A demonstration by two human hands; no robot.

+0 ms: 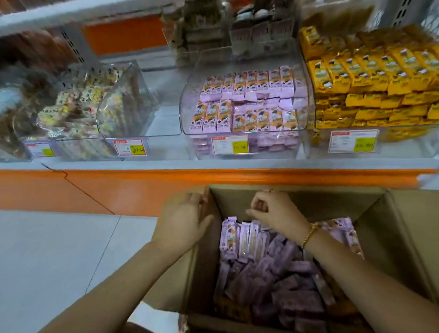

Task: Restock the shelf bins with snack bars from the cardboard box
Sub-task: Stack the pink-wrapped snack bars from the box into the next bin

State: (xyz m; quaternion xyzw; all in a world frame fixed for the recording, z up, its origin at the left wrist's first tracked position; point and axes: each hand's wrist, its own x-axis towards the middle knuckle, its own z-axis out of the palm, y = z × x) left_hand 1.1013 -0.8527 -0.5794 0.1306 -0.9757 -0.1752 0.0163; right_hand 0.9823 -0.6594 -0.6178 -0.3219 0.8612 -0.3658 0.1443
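Purple snack bars sit under curled R grip, can't tell if holding; L grip clasps cardboard box wall.

rectangular cardboard box: showing plain brown
wrapped snack bars: showing lilac
long shelf edge strip: showing orange

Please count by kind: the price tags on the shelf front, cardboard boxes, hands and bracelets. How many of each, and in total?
Price tags: 4
Box: 1
Hands: 2 (left hand, right hand)
Bracelet: 1
Total: 8
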